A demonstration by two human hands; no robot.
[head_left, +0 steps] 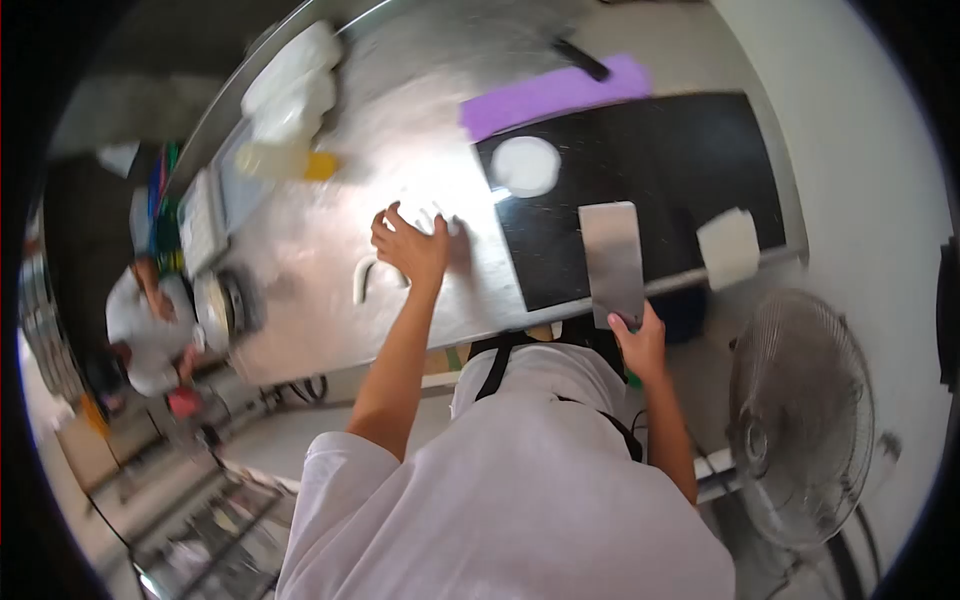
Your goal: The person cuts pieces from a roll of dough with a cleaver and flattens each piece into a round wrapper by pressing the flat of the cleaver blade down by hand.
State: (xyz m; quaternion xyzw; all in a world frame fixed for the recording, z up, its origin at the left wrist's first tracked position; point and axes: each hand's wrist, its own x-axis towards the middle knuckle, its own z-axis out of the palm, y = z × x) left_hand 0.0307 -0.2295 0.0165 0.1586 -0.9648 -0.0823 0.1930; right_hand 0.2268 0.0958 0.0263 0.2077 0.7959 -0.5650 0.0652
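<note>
My left hand (412,245) hovers over or touches the steel table (300,300), fingers spread and curved, beside small white pieces. A bent white strip (368,278) lies just below it on the metal. My right hand (640,338) is wrapped round the near end of a wide flat metal blade (613,255), which extends over the front edge of a black board (660,160). On that board, a round white piece (526,166) lies at the upper left, and a pale cloth or sheet (729,247) hangs at the lower right edge.
A purple cloth (555,97) and a dark-handled tool (582,60) lie behind the board. White plastic bags (293,85) and a yellow-capped bottle (285,162) stand at the back left. A fan (803,420) is at the right. Another person (150,320) is at the far left.
</note>
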